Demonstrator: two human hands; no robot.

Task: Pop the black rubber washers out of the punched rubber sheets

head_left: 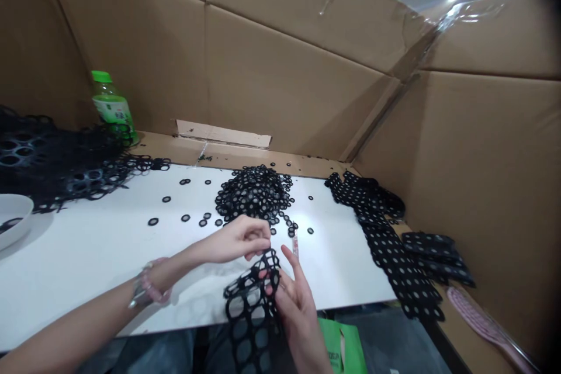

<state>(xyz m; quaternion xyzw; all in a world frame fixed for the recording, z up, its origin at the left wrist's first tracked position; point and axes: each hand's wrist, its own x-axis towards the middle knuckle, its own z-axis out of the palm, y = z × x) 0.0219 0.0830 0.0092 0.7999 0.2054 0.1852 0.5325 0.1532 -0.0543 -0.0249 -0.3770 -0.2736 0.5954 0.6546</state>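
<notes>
A strip of black netting with large round holes hangs over the front edge of the white table. My left hand is closed in a pinch at the top end of the netting; whether a small ring is also between its fingertips is hidden. My right hand grips the netting from the right, with fingertips showing through the holes and the index finger stretched out. Just beyond both hands lies a heap of small black rings with pale centres, several of them scattered loose around it.
Black netting is piled at the left, by a green bottle and a white bowl. Dotted black strips lie along the right edge, near a pink hairbrush. Cardboard walls enclose the white table.
</notes>
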